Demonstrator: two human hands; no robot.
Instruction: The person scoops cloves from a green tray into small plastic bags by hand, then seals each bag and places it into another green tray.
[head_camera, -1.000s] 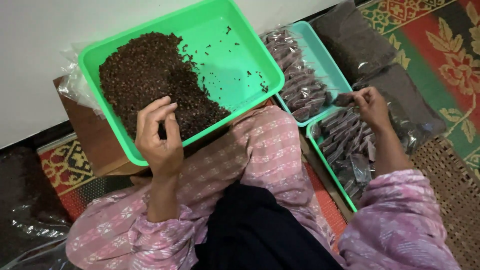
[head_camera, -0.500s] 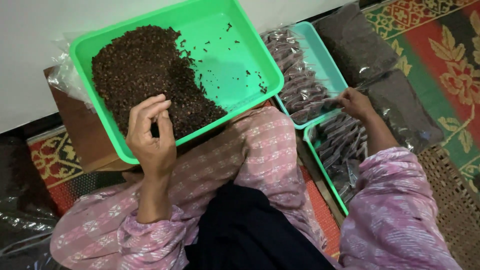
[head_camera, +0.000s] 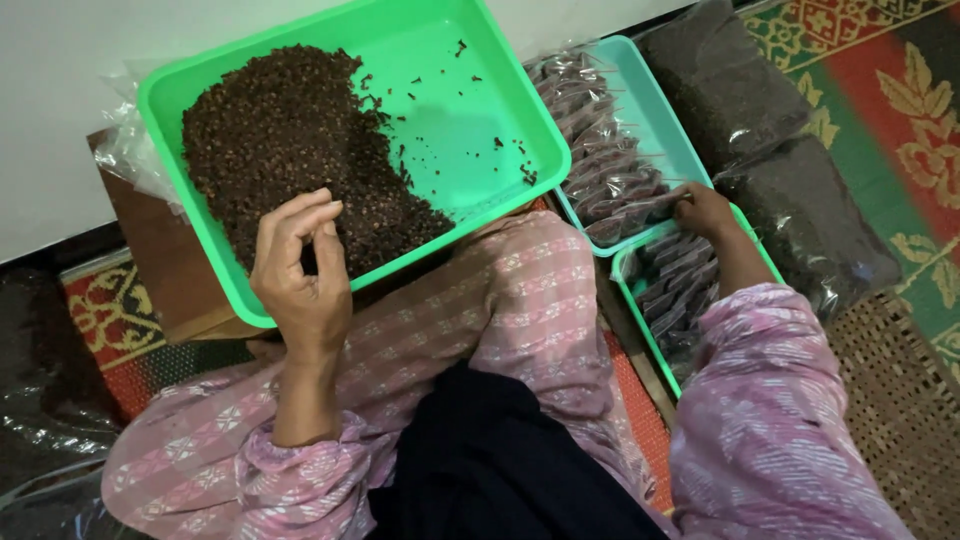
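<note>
Patterned red floor mats frame the scene. At centre left, the left hand pinches fingertips together over dark brown cloves in the bright green plastic tray; a small steady pinch suits. Right of centre, the right hand grips a small clear filled packet above the teal plastic tray.

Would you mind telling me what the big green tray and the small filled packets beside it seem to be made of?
The big green tray looks like moulded plastic: uniform bright colour, smooth and slightly glossy, with a rounded rolled rim. The small filled packets appear to be thin clear plastic film, since their dark contents show through and the surfaces crinkle and glint.
</note>
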